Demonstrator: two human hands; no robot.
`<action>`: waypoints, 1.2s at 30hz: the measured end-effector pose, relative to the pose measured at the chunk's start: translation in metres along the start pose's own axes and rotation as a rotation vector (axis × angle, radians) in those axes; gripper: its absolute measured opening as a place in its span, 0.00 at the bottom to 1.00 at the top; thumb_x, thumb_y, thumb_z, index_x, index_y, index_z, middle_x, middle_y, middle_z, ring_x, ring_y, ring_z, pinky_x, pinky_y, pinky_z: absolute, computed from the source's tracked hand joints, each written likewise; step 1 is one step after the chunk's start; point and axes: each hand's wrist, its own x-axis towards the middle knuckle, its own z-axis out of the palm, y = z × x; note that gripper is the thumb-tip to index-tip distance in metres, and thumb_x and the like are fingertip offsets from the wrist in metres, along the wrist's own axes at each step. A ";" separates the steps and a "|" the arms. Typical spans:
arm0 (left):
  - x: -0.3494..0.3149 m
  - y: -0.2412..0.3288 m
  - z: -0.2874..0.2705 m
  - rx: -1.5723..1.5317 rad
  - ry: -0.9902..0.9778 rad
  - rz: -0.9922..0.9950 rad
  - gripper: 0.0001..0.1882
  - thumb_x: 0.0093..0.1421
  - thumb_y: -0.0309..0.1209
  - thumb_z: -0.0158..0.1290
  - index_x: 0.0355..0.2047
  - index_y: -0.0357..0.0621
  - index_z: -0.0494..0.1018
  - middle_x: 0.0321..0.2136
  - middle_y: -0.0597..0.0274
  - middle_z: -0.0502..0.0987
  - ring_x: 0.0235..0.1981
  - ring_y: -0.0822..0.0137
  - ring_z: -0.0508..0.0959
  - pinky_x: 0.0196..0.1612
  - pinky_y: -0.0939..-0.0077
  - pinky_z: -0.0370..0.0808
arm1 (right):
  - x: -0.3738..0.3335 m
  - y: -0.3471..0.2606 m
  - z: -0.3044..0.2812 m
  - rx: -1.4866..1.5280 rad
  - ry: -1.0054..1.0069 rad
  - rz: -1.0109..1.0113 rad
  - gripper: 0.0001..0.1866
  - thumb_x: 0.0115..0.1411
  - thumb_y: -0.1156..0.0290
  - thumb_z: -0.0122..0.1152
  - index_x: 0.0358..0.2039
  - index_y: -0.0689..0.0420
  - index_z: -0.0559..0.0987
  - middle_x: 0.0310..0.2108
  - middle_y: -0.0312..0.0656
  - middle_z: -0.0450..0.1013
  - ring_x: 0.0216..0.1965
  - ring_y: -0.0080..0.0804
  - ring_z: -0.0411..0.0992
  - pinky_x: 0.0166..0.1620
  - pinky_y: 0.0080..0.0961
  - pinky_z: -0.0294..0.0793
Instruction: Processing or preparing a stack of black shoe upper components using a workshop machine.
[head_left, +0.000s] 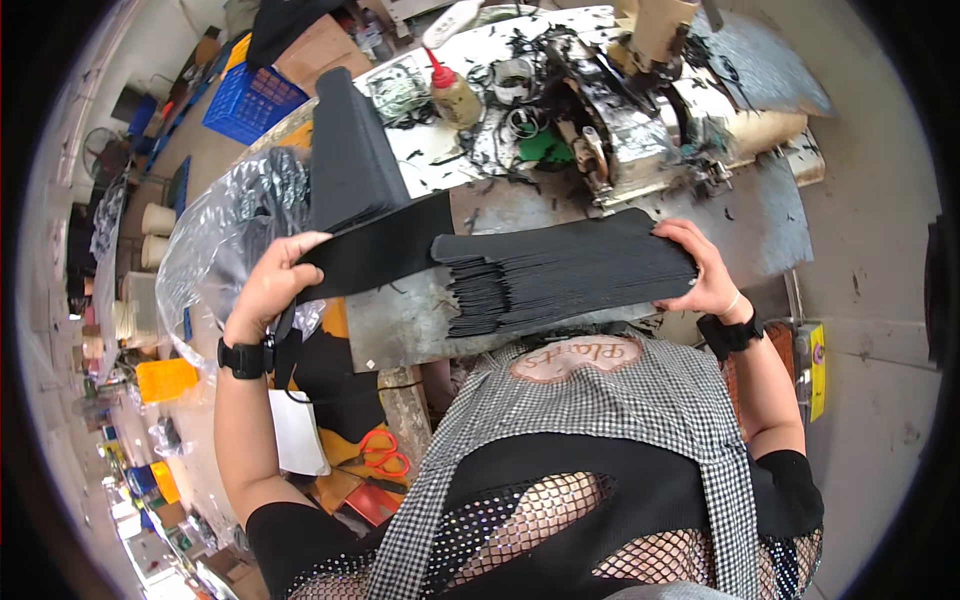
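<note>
My left hand (275, 280) is closed, thumb and fingers pinching the left end of a flat black strip (385, 245) that looks like leather or sheet material. The strip's right end meets a thick stack of black strips (570, 270), which lies sideways with its layered edges facing me. At the stack's right end, my right hand (700, 270) grips it with the fingers over the top and the thumb below. Beyond the left hand stands another tall stack of black pieces (350, 150). Both stacks are over a grey metal plate (390, 325).
A machine (640, 130) strewn with black scraps fills the far right. Near it stands a bottle with a red nozzle (455, 95). At left are a clear plastic bag (205, 230) and a blue crate (250, 102). Orange-handled scissors (385, 455) lie below, near my left arm.
</note>
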 end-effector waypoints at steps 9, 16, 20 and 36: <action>0.020 0.058 0.009 -0.063 -0.059 0.257 0.22 0.54 0.24 0.52 0.50 0.30 0.72 0.44 0.61 0.78 0.44 0.72 0.75 0.51 0.79 0.70 | -0.010 -0.005 -0.006 -0.002 -0.056 0.031 0.41 0.27 0.66 0.77 0.48 0.59 0.75 0.48 0.47 0.70 0.51 0.45 0.70 0.55 0.35 0.68; 0.091 0.070 0.083 0.099 -0.398 0.453 0.15 0.55 0.22 0.54 0.44 0.35 0.78 0.41 0.61 0.81 0.43 0.73 0.77 0.50 0.78 0.71 | -0.002 -0.006 -0.009 -0.003 -0.068 -0.015 0.43 0.27 0.66 0.77 0.49 0.61 0.74 0.48 0.48 0.71 0.49 0.46 0.70 0.55 0.36 0.68; 0.127 0.071 0.123 -0.031 -0.444 0.520 0.14 0.56 0.20 0.55 0.44 0.37 0.79 0.40 0.62 0.81 0.42 0.74 0.77 0.48 0.79 0.72 | -0.003 -0.005 -0.009 0.002 -0.095 0.006 0.42 0.30 0.67 0.76 0.50 0.60 0.72 0.47 0.48 0.70 0.50 0.46 0.70 0.55 0.35 0.68; 0.159 -0.004 0.153 0.362 -0.399 0.607 0.22 0.56 0.31 0.60 0.50 0.36 0.73 0.46 0.51 0.79 0.49 0.60 0.78 0.55 0.69 0.71 | -0.015 0.016 0.010 0.128 0.197 0.120 0.62 0.30 0.61 0.82 0.64 0.60 0.56 0.61 0.49 0.58 0.63 0.43 0.58 0.65 0.35 0.56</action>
